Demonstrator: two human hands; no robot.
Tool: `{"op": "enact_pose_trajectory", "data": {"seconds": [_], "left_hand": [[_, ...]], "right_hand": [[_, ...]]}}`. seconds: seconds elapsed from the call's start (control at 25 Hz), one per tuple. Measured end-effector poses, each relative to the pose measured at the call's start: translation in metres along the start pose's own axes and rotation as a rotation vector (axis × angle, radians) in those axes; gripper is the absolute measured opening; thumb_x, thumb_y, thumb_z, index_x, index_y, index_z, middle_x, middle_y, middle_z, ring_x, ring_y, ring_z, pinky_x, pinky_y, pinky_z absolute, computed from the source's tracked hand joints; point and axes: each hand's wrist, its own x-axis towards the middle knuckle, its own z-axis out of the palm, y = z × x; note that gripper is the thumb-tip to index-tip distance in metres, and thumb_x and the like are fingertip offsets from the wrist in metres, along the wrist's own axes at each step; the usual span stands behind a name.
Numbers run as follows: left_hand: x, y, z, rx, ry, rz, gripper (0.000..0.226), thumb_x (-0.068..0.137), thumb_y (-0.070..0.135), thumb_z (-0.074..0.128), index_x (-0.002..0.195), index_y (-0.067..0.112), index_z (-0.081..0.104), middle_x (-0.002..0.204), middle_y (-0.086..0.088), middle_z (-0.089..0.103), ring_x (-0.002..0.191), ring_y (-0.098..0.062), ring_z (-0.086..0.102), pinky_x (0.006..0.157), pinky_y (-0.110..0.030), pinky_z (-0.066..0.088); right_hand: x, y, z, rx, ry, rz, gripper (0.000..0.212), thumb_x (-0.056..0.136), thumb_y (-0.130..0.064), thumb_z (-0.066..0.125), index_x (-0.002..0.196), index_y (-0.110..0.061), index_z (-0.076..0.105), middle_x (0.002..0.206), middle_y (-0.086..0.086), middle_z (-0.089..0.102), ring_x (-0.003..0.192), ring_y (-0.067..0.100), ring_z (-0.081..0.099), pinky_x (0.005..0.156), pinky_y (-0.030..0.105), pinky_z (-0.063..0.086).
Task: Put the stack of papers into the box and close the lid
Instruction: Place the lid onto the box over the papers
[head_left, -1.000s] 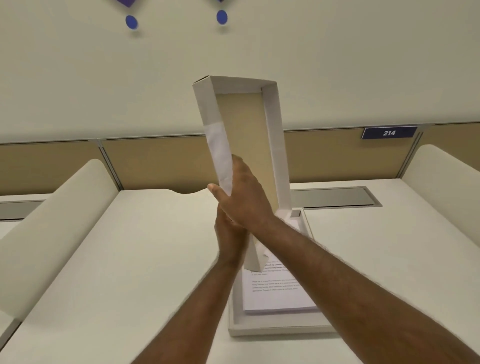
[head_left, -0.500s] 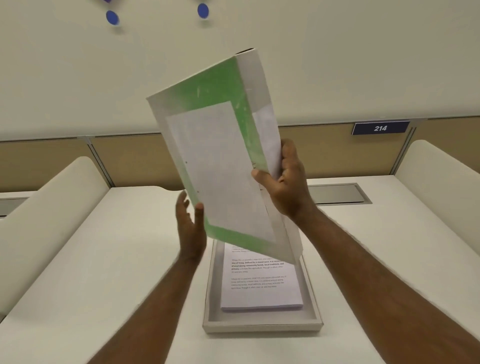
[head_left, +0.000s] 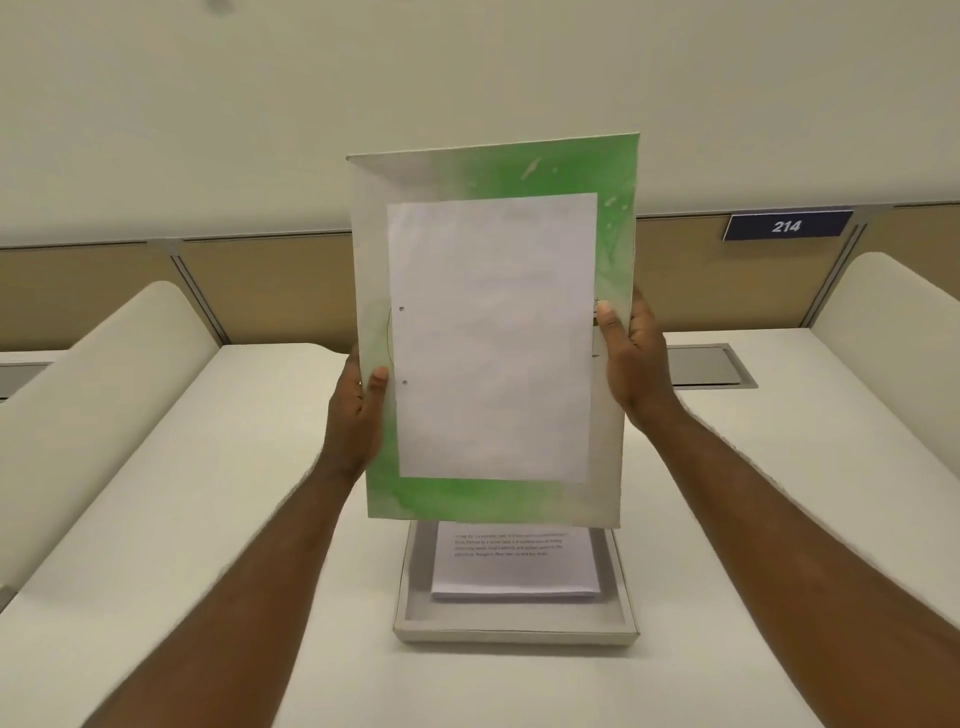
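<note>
On the white desk sits the open grey cardboard box holding the white paper stack. Above it, the left hand and right hand grip the green-and-grey lid upright by its 2 side edges.

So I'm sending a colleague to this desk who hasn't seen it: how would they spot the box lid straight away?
Start at the white desk below the tan partition with the 214 sign. Above the open box holding the stack of papers, the lid is held upright by the left hand and right hand. Only it has a green-smudged face with a white sheet on it.
</note>
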Motion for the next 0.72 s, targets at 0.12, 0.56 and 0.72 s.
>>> {"op": "enact_pose_trajectory", "data": {"seconds": [0.12,0.56,0.72], "left_hand": [[0.003,-0.009,0.008,0.058,-0.044,0.015,0.047,0.096,0.046,0.042,0.141,0.035,0.041,0.136,0.003,0.060,0.121,-0.019,0.060,0.101,-0.047,0.050],[0.028,-0.082,0.036,0.352,-0.227,-0.320,0.050,0.102,0.040,0.038,0.148,0.019,0.036,0.141,-0.009,0.056,0.126,-0.033,0.054,0.107,-0.044,0.042],[0.022,-0.108,0.041,0.437,-0.268,-0.442,0.057,0.101,0.040,0.039,0.150,0.013,0.031,0.146,-0.019,0.049,0.133,-0.035,0.048,0.109,-0.043,0.039]], "right_hand": [[0.012,0.028,0.007,-0.273,0.063,0.074,0.045,0.098,-0.030,0.042,0.141,-0.016,0.042,0.131,0.007,0.061,0.116,0.025,0.058,0.099,0.037,0.046],[0.029,0.141,0.026,-0.602,0.001,0.360,0.044,0.094,-0.038,0.051,0.123,-0.005,0.056,0.114,0.019,0.067,0.107,0.039,0.060,0.081,0.037,0.045],[0.019,0.173,0.022,-0.628,-0.045,0.482,0.055,0.092,-0.041,0.055,0.131,-0.003,0.052,0.126,0.020,0.062,0.117,0.038,0.056,0.093,0.040,0.045]]}}
